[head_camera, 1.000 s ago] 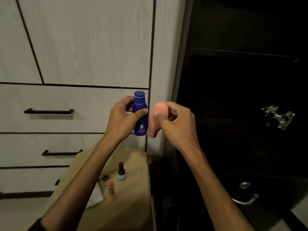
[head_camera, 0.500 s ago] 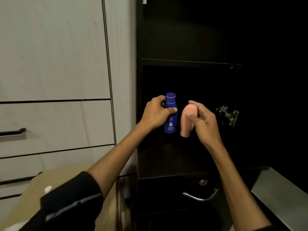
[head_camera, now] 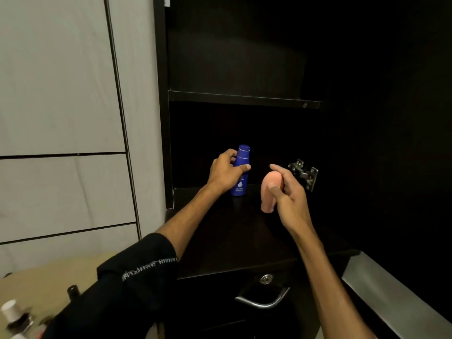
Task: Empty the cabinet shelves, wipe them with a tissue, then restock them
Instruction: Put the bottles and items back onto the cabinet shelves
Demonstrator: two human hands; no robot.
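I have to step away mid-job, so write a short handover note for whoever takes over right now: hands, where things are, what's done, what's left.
Left hand: grips the blue lotion bottle, upright, at or just above the dark cabinet shelf, left side.
Right hand: holds the peach-coloured bottle upright, to the right of the blue one, near the door hinge.
Done: restocking appears under way; this shelf holds nothing else in view, and the upper shelf looks bare, though dim.
Left: release both bottles, then bring over the remaining small bottles from the tan surface at lower left.
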